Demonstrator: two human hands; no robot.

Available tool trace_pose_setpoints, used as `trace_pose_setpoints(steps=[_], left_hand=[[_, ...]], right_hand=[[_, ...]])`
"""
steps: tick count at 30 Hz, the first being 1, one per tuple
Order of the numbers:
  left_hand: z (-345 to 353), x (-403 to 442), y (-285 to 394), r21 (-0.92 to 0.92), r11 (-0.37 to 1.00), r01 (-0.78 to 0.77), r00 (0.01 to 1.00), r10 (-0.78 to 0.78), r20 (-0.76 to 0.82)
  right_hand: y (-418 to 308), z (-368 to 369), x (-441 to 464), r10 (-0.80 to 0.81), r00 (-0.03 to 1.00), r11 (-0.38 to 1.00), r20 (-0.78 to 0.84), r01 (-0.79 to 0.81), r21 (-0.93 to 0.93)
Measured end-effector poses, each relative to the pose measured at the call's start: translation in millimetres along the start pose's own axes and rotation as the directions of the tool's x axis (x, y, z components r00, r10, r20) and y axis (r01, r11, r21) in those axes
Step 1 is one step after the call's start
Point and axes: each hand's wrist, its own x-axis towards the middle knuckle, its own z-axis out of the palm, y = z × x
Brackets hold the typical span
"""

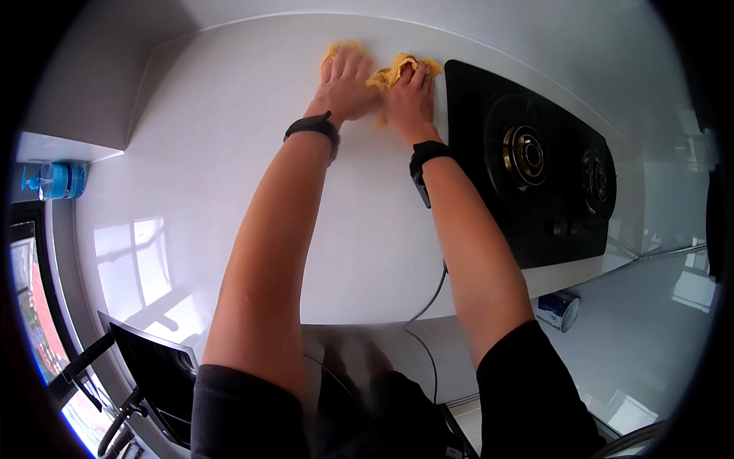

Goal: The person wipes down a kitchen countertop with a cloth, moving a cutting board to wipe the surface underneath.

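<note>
Both my arms reach to the far side of a white countertop (367, 222). My left hand (344, 86), slightly blurred, presses a yellow cloth (345, 46) down on the counter, with the cloth showing past its fingertips. Beside it, my right hand (410, 103) grips bunched, crumpled yellow cloth (399, 73) with bent fingers, close to the left edge of the black gas hob (478, 176). Whether the two yellow parts are one cloth or two, I cannot tell. Each wrist has a black band.
Two burners (526, 155) sit on the hob. A blue pump bottle (63, 180) stands at the left by the window. A black cable (437, 294) hangs over the counter's front edge. Lower left is a dark panel (153, 375); a dark blue can (558, 311) lies below the hob.
</note>
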Motion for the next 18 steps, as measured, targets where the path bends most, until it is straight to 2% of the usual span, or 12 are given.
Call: trace_pose_setpoints(steps=[4, 10, 11, 17, 18], left_hand=[[-4, 32, -15, -0.019, 1.000, 0.000, 0.999, -0.001, -0.040], [4, 67, -28, 0.018, 1.000, 0.012, 0.995, -0.010, -0.100], [4, 70, -28, -0.035, 0.999, 0.009, 0.989, -0.014, -0.146], [9, 104, -43, 0.074, 0.996, -0.050, 0.988, 0.060, -0.140], [11, 106, -45, 0.064, 0.996, -0.055, 0.987, 0.064, -0.147]], right_hand=[[-2, 14, 30, 0.045, 0.999, 0.999, 0.017, -0.046, 0.020], [4, 30, 68, 0.007, 1.000, 1.000, 0.016, -0.007, -0.027], [4, 35, 74, -0.003, 1.000, 0.999, -0.021, 0.002, -0.048], [9, 50, 108, -0.138, 0.985, 0.985, -0.108, 0.126, -0.115], [7, 46, 110, -0.135, 0.990, 0.987, -0.043, 0.131, -0.097]])
